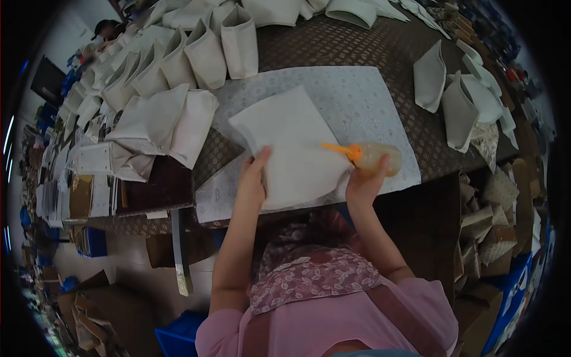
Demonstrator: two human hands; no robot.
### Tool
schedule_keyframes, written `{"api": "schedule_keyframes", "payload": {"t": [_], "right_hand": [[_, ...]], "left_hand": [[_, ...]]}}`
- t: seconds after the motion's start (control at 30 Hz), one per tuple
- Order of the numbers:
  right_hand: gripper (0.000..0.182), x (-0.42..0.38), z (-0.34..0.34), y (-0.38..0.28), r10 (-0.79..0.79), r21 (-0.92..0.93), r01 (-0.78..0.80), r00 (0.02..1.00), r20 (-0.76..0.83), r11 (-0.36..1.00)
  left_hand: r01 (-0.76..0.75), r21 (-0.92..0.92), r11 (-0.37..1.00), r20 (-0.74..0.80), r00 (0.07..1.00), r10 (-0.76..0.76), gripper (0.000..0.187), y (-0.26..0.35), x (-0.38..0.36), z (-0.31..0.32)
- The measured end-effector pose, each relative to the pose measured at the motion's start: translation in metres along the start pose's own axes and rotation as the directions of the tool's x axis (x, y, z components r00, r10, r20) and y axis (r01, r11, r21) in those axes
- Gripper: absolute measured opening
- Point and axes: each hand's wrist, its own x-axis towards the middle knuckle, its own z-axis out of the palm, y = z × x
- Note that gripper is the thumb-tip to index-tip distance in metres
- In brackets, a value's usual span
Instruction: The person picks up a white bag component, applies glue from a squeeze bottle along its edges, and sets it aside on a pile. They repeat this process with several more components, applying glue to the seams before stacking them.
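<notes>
A white leather-like pouch piece [294,146] lies tilted over a patterned pale sheet [363,89] in front of me. My left hand [253,178] grips its left edge, thumb on top and fingers underneath. In my right hand [366,184] is a squeeze bottle [380,158] with an orange nozzle, holding a cloudy yellowish liquid. The bottle lies nearly sideways, and its nozzle points left over the right part of the white piece. That hand is right at the piece's lower right edge.
Upright white pouches [239,44] line the back left, with flattened ones [151,119] nearer. More white pieces [461,110] stand at the right of the brown patterned table [321,44]. Cardboard scraps [496,226] fill the lower right. A person [108,31] is far left.
</notes>
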Motion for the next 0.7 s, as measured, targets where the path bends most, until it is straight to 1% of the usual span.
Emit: {"api": "schedule_keyframes", "payload": {"t": [0.03,0.07,0.1,0.17,0.27,0.37,0.4,0.47,0.5,0.53,0.57,0.6,0.63,0.7], "right_hand": [[0.054,0.010,0.010,0.001,-0.003,0.033,0.004,0.999,-0.038,0.999],[0.053,0.015,0.017,0.000,-0.004,0.068,0.009,0.997,-0.073,0.998],[0.053,0.017,0.020,-0.002,0.014,0.111,-0.007,0.998,-0.060,0.994],[0.053,0.023,0.029,-0.006,0.051,0.193,-0.048,0.999,-0.009,0.980],[0.055,0.024,0.044,-0.005,0.074,0.216,-0.061,0.996,-0.053,0.974],[0.055,0.029,0.051,0.004,0.196,0.317,-0.196,0.980,0.033,0.928],[0.055,0.028,0.053,0.013,0.181,0.288,-0.180,0.983,0.024,0.941],[0.055,0.029,0.049,0.041,0.160,0.220,-0.157,0.987,0.003,0.963],[0.055,0.038,0.027,0.069,0.173,0.265,-0.178,0.984,0.044,0.948],[0.055,0.036,0.027,0.067,0.159,0.258,-0.161,0.987,0.030,0.953],[0.056,0.034,0.028,0.064,0.144,0.249,-0.144,0.989,0.020,0.958],[0.056,0.032,0.032,0.058,0.130,0.238,-0.129,0.991,0.010,0.963],[0.056,0.033,0.034,0.048,0.137,0.218,-0.141,0.990,0.038,0.966],[0.058,0.040,0.030,0.012,0.146,0.174,-0.159,0.986,0.086,0.972]], "left_hand": [[-0.017,-0.135,0.991,0.004,1.000,0.018,0.038,0.002,-0.007,0.003],[-0.007,-0.275,0.961,0.056,0.998,0.023,0.043,0.003,-0.016,0.009],[0.047,-0.392,0.919,0.112,0.994,-0.003,0.045,-0.001,-0.024,0.014],[0.158,-0.602,0.783,0.219,0.975,-0.028,0.048,-0.009,-0.037,0.024],[0.241,-0.609,0.756,0.314,0.948,-0.050,0.053,-0.031,-0.044,0.028],[0.213,-0.413,0.886,0.351,0.934,-0.061,0.050,-0.064,-0.044,0.017],[0.185,-0.304,0.935,0.360,0.931,-0.067,0.052,-0.072,-0.042,0.013],[0.122,-0.081,0.989,0.370,0.925,-0.084,0.056,-0.084,-0.042,0.007],[0.139,0.199,0.970,0.330,0.923,-0.200,0.059,-0.076,-0.047,0.014],[0.144,0.461,0.876,0.254,0.924,-0.286,0.062,-0.062,-0.049,0.024],[0.155,0.685,0.712,0.175,0.913,-0.367,0.066,-0.049,-0.052,0.035],[0.169,0.767,0.620,0.109,0.917,-0.385,0.067,-0.045,-0.052,0.041],[0.181,0.727,0.662,0.077,0.937,-0.342,0.068,-0.048,-0.050,0.042],[0.181,0.587,0.789,0.038,0.967,-0.251,0.069,-0.054,-0.045,0.041]]}}
